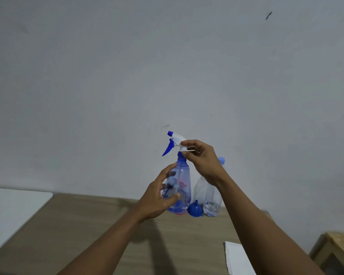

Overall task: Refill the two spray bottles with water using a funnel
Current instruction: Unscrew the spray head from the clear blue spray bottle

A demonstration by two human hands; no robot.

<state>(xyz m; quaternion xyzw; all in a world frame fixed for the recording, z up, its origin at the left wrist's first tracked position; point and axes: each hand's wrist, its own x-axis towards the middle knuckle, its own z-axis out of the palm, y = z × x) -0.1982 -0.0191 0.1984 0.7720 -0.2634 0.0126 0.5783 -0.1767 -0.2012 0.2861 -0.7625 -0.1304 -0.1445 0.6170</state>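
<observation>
Two hands share the translucent blue plastic spray bottle (182, 183) at the far edge of the table (87, 225), the grip of the left hand (157, 197) wrapped round its body and the grip of the right hand (203, 159) pinching the white-and-blue trigger head (175, 139), best unscrewed with the body held still.

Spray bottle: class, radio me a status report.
Left hand grips spray bottle body. Right hand pinches trigger head, not yet off. Funnel and water bottle stand beside, nothing blocking.
</observation>
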